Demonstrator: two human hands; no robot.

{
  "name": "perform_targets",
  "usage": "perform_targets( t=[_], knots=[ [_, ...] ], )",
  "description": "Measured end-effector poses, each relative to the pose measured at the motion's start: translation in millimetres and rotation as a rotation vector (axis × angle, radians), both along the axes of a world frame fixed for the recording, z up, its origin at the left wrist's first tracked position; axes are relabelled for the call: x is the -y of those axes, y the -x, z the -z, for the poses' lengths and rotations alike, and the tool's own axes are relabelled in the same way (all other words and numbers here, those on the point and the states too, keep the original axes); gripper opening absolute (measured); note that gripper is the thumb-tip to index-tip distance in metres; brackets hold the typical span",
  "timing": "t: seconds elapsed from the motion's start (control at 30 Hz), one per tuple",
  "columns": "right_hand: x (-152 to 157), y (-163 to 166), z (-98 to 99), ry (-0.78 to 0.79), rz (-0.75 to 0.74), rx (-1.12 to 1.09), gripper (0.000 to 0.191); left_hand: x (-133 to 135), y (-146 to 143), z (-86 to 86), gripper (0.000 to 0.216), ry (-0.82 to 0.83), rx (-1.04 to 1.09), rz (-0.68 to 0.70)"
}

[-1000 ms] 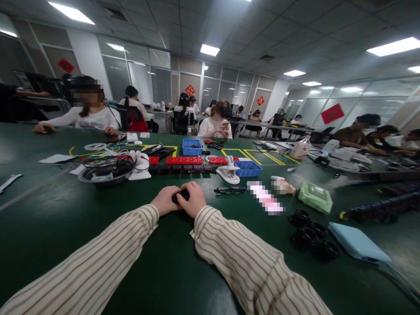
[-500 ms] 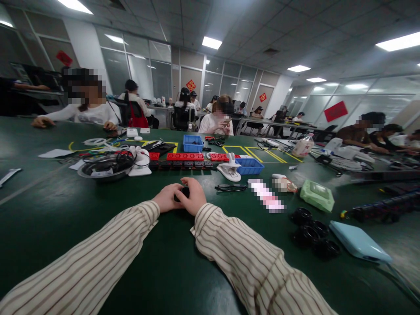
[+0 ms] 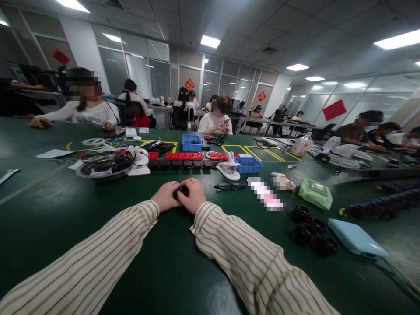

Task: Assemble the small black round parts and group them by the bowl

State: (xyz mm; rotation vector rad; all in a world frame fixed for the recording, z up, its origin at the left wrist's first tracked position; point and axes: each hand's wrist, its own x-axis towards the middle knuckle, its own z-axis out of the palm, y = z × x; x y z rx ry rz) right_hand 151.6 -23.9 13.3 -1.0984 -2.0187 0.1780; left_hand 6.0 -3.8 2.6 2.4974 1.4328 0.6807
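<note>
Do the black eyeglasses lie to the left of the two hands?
No, the eyeglasses lie on the table, right of the right hand.

hands (image 3: 167, 197) 2 | black part (image 3: 183, 191) 1 | blue bins (image 3: 192, 143) 2 | glasses (image 3: 229, 187) 1

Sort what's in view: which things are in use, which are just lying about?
In use: small black part, held between left hand and right hand.
Lying about: glasses, green case, black rings, blue bin, white clip.
</note>
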Motion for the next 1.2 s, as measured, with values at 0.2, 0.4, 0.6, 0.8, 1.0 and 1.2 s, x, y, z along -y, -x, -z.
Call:
perform_targets(
  t=[0.2,0.4,0.6,0.8,1.0,1.2],
  knots=[
    [3.8,-1.0,-2.6,0.043,-0.133,-0.094,0.035,-4.9,4.8,3.6,0.052,0.122,0.110,0.088],
    [5.1,-0.2,-4.0,0.034,-0.090,-0.116,0.036,-2.3,2.1,4.6,0.055,0.079,0.089,0.067],
    [5.3,-0.2,-4.7,-0.014,0.015,-0.051,0.040,7.5,-4.6,-2.6,0.059,0.028,-0.023,-0.059],
    [2.1,2.3,-0.9,0.005,0.105,0.020,0.039,13.0,-9.9,-4.8,0.044,-0.001,-0.126,-0.181],
    [-0.3,2.1,0.0,0.028,0.088,0.030,0.020,6.4,-7.4,-2.7,0.036,0.007,-0.140,-0.158],
    [3.6,-0.6,-3.9,0.027,-0.059,-0.070,0.027,-2.2,1.5,3.9,0.043,0.050,-0.008,0.029]
  ],
)
